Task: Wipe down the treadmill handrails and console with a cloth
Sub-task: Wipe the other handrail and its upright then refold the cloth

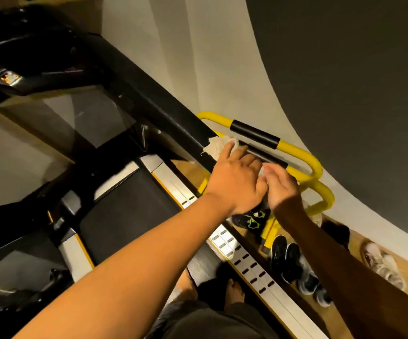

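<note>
Cloth [218,148]: where do we have it?
— Bunched on the black handrail [173,113], under and just past the fingertips of our left hand [237,182]. Those fingers lie straight and press it against the rail's end.
— And our right hand [283,189]?
— Just beside the left, fingers bent. They seem to pinch the cloth's pale near corner, which peeks out at their tips.
— So how far along are we?
— We judge we are busy with this one rail, at its near end. Nothing shows us which stretches are already clean. The rail runs on well beyond our fingertips, up toward the console [27,50], which sits far from both hands, with nothing touching it.
— And the other handrail?
— Somewhere across the belt [124,216], well off from the left knuckles. In the dark there we cannot pick it out for certain.
— What is left, then?
— By our reckoning the console, that far rail, and perhaps much of this one.
</note>
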Tool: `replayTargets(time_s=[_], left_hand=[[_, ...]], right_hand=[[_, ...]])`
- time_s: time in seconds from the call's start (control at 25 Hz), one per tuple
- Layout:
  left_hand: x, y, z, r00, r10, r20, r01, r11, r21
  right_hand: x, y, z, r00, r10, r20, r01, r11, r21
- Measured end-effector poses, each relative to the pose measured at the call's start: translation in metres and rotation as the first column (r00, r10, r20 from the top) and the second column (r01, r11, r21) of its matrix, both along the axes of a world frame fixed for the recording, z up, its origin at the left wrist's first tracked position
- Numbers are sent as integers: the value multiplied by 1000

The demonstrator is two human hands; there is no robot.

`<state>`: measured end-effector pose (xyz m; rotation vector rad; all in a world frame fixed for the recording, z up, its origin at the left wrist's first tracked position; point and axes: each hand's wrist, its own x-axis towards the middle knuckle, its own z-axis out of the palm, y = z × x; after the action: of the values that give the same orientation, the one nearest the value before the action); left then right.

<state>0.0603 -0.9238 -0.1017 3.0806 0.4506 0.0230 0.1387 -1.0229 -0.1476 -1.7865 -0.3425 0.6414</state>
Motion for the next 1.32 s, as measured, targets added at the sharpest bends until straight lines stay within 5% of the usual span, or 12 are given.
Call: replayTargets(time_s=[0.12, 0.2, 0.32, 0.4, 0.56, 0.68, 0.76, 1.0, 1.08, 1.2, 1.32], left_hand=[[2, -34, -15, 970, -149, -194, 182, 969, 167], [-7, -63, -41, 887, -243, -394, 342, 917, 204], [-18, -66, -63, 837, -325, -440, 466, 845, 262], [-15, -50, -63, 824, -416, -385, 544, 773, 328], [-2, -15, -30, 892, -395, -220, 450, 821, 351], [6, 7, -4, 993, -115, -16, 116, 979, 165], [3, 2, -5, 993, 46, 109, -44, 999, -17], [-48, -37, -34, 843, 266, 468, -156, 953, -261], [-65, -55, -54, 802, 423, 422, -184, 847, -499], [-86, -78, -93, 763, 631, 140, -295, 533, -793], [-71, -56, -73, 549, 830, 94, -188, 232, -954]], right_hand=[[-14, -38, -16, 998, -57, 32, 59, 994, -89], [-24, -63, -29, 991, -82, -108, 62, 982, -180], [-38, -81, -32, 840, -84, -536, 113, 993, 22], [-41, -79, -22, 804, -15, -595, 123, 982, 142], [-41, -72, -8, 919, -40, -392, 122, 975, 187], [-33, -56, 9, 988, 1, -156, 29, 982, 188], [-33, -45, 10, 999, 52, 2, -52, 992, 115], [-39, -42, -19, 828, 102, 551, -79, 995, -65], [-47, -52, -40, 736, 156, 658, -108, 988, -114], [-76, -80, -63, 770, 286, 571, -160, 952, -261], [-60, -61, -35, 679, 230, 697, -134, 972, -191]])
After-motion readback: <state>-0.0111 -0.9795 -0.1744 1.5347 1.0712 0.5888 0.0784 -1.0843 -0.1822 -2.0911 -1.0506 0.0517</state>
